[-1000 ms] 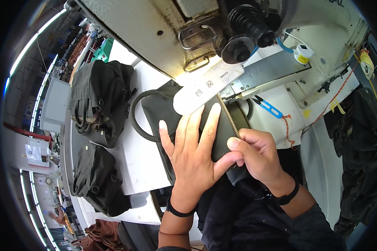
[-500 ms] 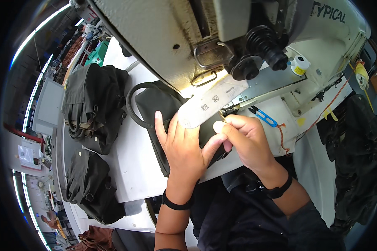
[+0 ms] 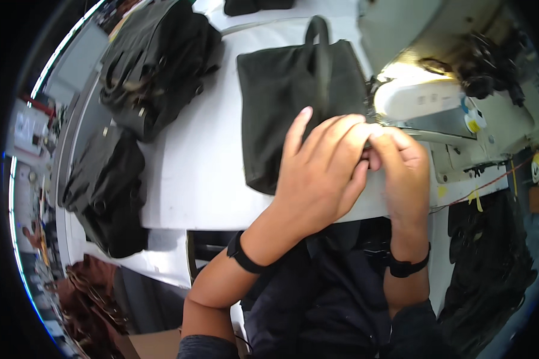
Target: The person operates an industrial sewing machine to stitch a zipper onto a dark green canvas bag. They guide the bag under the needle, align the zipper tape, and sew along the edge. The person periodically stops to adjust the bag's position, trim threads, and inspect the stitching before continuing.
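Note:
A dark bag (image 3: pixel 269 113) lies on the white sewing table, its looped handle (image 3: pixel 316 36) rising from the far side. My left hand (image 3: pixel 323 170) rests on the bag's near right part, fingers stretched out and thumb apart. Beside it my right hand (image 3: pixel 406 167) is closed in a pinch at the bag's right edge, where a strip of zipper (image 3: pixel 377 119) runs in beneath the sewing machine arm (image 3: pixel 416 100). The fingertips hide most of what they pinch.
The sewing machine's head (image 3: pixel 479 60) stands at right, a white bottle (image 3: pixel 474 119) by it. Two dark bags (image 3: pixel 156 66) (image 3: pixel 105 185) sit at left. Dark pieces (image 3: pixel 485 257) hang at right; brown ones (image 3: pixel 90 293) lie lower left.
The view has swung right, so the machine now sits farther right. The bag has come out leftward from under the machine head and shows more fully. Both hands remain at its right edge.

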Demonstrator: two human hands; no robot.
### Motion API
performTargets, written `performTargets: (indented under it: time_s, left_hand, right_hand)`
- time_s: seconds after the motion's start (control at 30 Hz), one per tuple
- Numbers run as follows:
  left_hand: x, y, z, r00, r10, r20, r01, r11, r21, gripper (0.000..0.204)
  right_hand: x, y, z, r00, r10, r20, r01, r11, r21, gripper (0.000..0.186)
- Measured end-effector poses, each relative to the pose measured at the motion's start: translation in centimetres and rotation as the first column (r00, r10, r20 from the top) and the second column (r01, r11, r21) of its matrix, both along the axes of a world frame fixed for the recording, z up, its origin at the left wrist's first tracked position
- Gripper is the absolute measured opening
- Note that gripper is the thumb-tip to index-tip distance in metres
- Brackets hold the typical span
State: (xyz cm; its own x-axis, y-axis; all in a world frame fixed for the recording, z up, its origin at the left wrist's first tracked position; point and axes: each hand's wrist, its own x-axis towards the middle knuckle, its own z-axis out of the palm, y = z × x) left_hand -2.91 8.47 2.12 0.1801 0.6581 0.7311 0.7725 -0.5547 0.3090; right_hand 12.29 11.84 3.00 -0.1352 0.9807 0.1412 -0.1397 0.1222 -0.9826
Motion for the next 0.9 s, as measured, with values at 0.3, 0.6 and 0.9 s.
performTargets:
  time_s: [0.3, 0.6, 0.9]
  left_hand:
    - [0.2, 1.4, -0.6, 0.996, 0.087, 0.004, -0.087, 0.991, 0.097, 0.038]
    - [0.0, 1.4, 0.2, 0.996, 0.039, -0.079, -0.015, 0.960, 0.279, 0.026]
    - [-0.1, 1.7, 0.4, 0.998, 0.046, -0.046, -0.036, 0.981, 0.191, 0.026]
  right_hand:
    - [1.6, -0.4, 0.7, 0.991, 0.109, -0.075, -0.122, 0.974, -0.191, 0.016]
    - [0.5, -0.5, -0.6, 0.943, 0.070, -0.326, -0.126, 0.980, -0.155, 0.015]
    - [0.1, 0.0, -0.9, 0.952, 0.038, -0.303, -0.093, 0.981, -0.170, 0.017]
